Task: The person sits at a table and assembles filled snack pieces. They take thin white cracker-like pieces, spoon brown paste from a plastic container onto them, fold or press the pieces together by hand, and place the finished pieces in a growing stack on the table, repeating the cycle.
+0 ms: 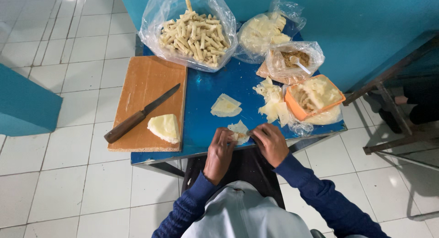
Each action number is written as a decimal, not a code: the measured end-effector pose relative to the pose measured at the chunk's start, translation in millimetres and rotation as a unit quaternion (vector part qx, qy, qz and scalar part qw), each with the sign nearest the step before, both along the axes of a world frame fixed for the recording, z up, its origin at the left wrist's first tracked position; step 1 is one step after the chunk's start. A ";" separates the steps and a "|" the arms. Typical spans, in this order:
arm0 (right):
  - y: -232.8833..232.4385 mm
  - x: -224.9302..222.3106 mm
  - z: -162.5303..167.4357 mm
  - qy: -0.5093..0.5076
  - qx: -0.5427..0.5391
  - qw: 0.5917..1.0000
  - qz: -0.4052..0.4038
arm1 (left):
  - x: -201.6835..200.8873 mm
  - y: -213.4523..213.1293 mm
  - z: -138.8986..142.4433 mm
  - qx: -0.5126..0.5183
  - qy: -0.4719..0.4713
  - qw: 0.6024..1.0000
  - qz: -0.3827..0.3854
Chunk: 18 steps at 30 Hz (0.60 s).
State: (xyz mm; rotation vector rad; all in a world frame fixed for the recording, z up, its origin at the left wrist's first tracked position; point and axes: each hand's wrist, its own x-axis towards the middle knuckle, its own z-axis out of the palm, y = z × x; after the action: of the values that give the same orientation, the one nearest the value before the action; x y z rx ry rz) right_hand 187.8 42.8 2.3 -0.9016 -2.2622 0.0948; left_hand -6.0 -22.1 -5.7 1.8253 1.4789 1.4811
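both hands at the near edge of the blue bench (206, 142), around six o'clock on its top. left hand (219, 153) curled, fingertips pinching the near side of a thin pale wrapper sheet (238, 128); right hand (270, 142) likewise closed on the sheet's right edge, thumb and forefinger pressed in from three o'clock. sheet lying flat on the bench between the two hands, touching both, its longer axis running roughly from seven to one o'clock, a dab of brownish filling seemingly at the pinch, too small to tell for sure. equally near to either hand, with the bulk of the sheet at twelve o'clock from the knuckles. farther toward twelve o'clock, well apart from the hands, a second folded pale sheet (225, 106). at two o'clock, a loose heap of torn sheets (270, 101) just beside an orange tub (295, 109) filled with more. beyond, a small clear bag of brown filling with a white spoon (295, 60), a bag of stacked sheets (263, 32), and a large open bag of finished pale rolls (194, 34) at twelve o'clock. at nine to ten o'clock, a wooden cutting board (141, 82) carrying a brown-handled knife (139, 115), blade pointing to one o'clock, and a wedge of white cheese (164, 127) near the board's near right corner.
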 end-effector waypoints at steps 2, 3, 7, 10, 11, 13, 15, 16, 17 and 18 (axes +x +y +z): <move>-0.9 -1.5 -4.8 0.016 0.013 1.000 -0.003 | -0.4 -0.8 0.2 -0.001 0.013 1.000 -0.007; -2.1 -3.2 -7.0 0.024 0.013 1.000 -0.004 | -0.4 -1.3 0.0 0.017 0.025 0.999 -0.010; -4.1 -7.1 -11.0 0.036 0.001 0.999 0.015 | 0.0 -3.0 -1.1 0.033 0.062 0.997 -0.019; -3.9 -7.9 -11.5 0.023 -0.010 0.999 0.029 | 0.4 -3.1 -1.1 0.014 0.082 0.996 -0.015; -3.5 -7.7 -11.3 0.023 -0.007 0.999 0.034 | 0.4 -3.3 -0.9 0.009 0.088 0.996 -0.013; -2.7 -7.1 -10.5 0.024 -0.003 0.999 0.042 | 0.1 -3.1 0.2 0.021 0.089 0.996 -0.014; -2.2 -6.6 -9.6 0.016 -0.001 0.999 0.051 | 0.2 -3.7 1.4 0.027 0.093 0.995 -0.016; -1.9 -6.6 -9.1 0.013 0.001 0.998 0.055 | 0.1 -3.7 2.2 0.028 0.097 0.995 -0.017; -2.1 -6.4 -8.6 0.013 -0.001 0.998 0.059 | 0.2 -4.2 2.9 0.028 0.101 0.994 -0.016; -2.3 -6.3 -8.1 0.014 -0.004 0.998 0.063 | 0.2 -4.8 3.5 0.025 0.102 0.994 -0.017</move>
State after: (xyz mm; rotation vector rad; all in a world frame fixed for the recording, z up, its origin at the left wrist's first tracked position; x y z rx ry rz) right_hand 181.5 40.5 -5.9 -0.7562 -2.2934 0.1718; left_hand -5.8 -26.9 -2.1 2.0749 1.5052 1.3613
